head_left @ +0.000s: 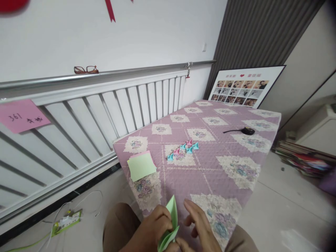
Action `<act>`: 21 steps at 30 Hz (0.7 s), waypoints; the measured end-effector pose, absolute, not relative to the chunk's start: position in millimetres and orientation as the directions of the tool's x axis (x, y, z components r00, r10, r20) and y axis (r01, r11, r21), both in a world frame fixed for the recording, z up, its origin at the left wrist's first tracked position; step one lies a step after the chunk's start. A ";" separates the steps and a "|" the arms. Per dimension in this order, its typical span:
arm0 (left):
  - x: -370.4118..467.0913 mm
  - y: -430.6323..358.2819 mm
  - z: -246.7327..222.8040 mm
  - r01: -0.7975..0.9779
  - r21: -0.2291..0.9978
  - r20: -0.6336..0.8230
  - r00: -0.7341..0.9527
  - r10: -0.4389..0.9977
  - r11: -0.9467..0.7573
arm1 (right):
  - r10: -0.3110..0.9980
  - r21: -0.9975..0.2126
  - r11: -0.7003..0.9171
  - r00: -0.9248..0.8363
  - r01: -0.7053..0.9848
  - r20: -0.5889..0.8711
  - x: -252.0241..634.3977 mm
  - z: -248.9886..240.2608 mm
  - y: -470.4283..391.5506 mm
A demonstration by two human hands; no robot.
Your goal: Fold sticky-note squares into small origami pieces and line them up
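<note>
A folded piece of light green paper (172, 209) is at the near edge of the table, with its pointed end up and layered folds spread apart lower down. My left hand (157, 224) is closed around its left side, the fingers curled against the paper. Just to the right, my right hand (201, 224) has its fingers apart, the index finger raised off the paper. The right thumb lies close to the paper's lower folds; whether it touches is hard to tell. Farther up the table sits a cluster of several small folded blue and pink paper pieces (183, 147).
A stack of green and pink paper sheets (141, 167) lies on the table's left side. A black corded object (247, 131) is at the far right of the purple floral tablecloth (181, 180). A white radiator (105, 115) borders the left; a power strip (67, 223) is on the floor.
</note>
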State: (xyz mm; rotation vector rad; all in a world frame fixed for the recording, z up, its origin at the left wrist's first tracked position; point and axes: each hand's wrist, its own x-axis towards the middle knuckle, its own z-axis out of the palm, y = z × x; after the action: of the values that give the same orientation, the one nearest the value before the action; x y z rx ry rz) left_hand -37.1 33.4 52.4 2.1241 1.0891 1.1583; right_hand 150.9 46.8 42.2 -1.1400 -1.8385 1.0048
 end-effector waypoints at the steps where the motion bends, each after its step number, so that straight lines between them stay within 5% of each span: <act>1: -36.9 33.6 52.4 0.447 0.697 0.438 0.355 0.826 -0.561 | 0.883 -0.831 0.395 -0.413 0.391 0.225 154.5 48.3 50.2; 5: -40.3 33.2 64.2 0.531 0.698 0.223 0.476 0.851 -0.480 | 0.700 -0.710 0.600 -0.671 0.370 0.242 157.9 65.8 58.9; 11: -44.8 31.4 79.5 0.558 0.759 0.056 0.458 0.887 -0.336 | 0.666 -0.662 0.637 -0.714 0.395 0.215 151.8 67.6 61.7; 16: -41.0 31.0 86.0 0.646 0.738 -0.091 0.382 0.920 -0.195 | 0.683 -0.732 0.569 -0.711 0.376 0.165 147.8 73.2 58.3; 21: -40.3 31.7 87.3 0.613 0.759 -0.082 0.423 0.902 -0.218 | 0.702 -0.829 0.453 -0.704 0.328 0.106 144.4 77.6 56.8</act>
State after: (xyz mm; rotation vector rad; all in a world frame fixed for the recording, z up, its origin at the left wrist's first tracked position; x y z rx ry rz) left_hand -40.3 31.7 87.3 1.9366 1.2828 0.4948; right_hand 144.4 56.8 77.6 -0.8642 -2.2706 1.1563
